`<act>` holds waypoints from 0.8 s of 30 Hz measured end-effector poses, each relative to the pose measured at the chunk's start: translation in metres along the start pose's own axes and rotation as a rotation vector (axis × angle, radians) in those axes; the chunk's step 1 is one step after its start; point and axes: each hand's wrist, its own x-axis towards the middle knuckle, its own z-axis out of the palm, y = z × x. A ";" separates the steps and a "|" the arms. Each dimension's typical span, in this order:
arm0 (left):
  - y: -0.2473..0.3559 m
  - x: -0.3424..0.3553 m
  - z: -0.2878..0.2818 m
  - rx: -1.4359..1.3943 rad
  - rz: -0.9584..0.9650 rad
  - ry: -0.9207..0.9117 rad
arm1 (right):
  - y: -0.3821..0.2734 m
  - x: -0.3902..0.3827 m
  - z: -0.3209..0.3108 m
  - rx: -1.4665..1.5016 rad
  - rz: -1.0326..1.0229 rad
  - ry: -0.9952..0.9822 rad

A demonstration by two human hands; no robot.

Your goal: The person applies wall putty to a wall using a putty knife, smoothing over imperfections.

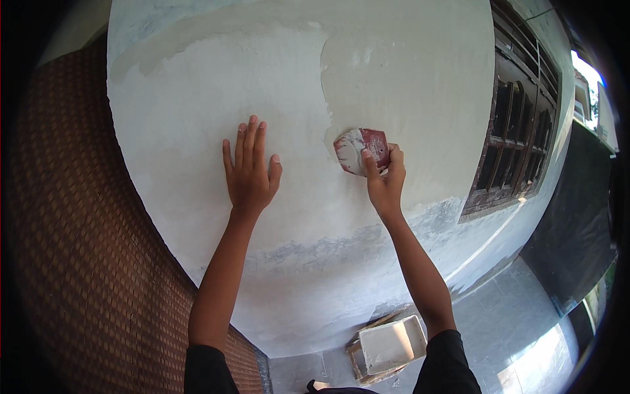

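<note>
In front of me stands a wall (pixel 289 85) with pale and greyer patches of filler on it. My left hand (pixel 248 172) lies flat against or just over the wall, fingers stretched out and thumb apart, with nothing in it. To its right, my right hand (pixel 387 180) grips a dark red putty spreader (pixel 375 146), thumb on the face turned to me. White filler coats the spreader's left part. Its left edge is at the border between the pale and greyer patches; whether it touches the wall I cannot tell.
A brown woven-looking surface (pixel 79 217) runs along the left. A dark wooden window (pixel 515 125) is set in the wall at the right. Below, a whitish rectangular tub (pixel 392 347) stands on the grey tiled floor (pixel 482 325). A dark sheet (pixel 574 210) hangs at the far right.
</note>
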 end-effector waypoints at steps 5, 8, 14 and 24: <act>0.001 0.003 -0.001 -0.041 -0.005 -0.010 | 0.007 0.031 -0.022 0.329 0.328 0.309; 0.002 0.001 0.002 -0.045 -0.007 -0.013 | -0.001 0.021 -0.014 0.366 0.197 0.256; -0.001 0.000 -0.003 -0.043 -0.009 -0.028 | -0.006 0.021 0.000 0.164 0.229 0.130; 0.001 -0.002 0.000 -0.042 -0.006 -0.020 | -0.007 0.012 0.010 -0.055 -0.069 0.060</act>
